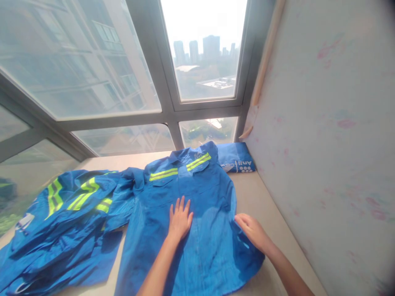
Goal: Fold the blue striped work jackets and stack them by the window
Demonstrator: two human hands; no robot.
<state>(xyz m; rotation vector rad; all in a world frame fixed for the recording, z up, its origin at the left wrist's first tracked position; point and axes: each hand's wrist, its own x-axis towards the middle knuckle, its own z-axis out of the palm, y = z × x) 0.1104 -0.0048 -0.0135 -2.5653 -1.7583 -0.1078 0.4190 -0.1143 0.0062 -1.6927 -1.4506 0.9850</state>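
Observation:
A blue work jacket (210, 234) with yellow-green reflective stripes across its chest lies spread out, front side up, its collar towards the window. My left hand (180, 219) rests flat on the middle of its front, fingers spread and holding nothing. At the jacket's right side edge, my right hand (251, 231) is closed on the cloth, which is slightly raised and creased there. Its fingertips are partly hidden by the hand and fabric.
A crumpled heap of blue clothing (74, 234) with reflective stripes lies on the left. Behind the jacket's right shoulder sits a folded blue packet (237, 158) with white lettering. Windows (205, 53) stand ahead, and a patterned wall (327, 135) borders the light surface (271, 197) on the right.

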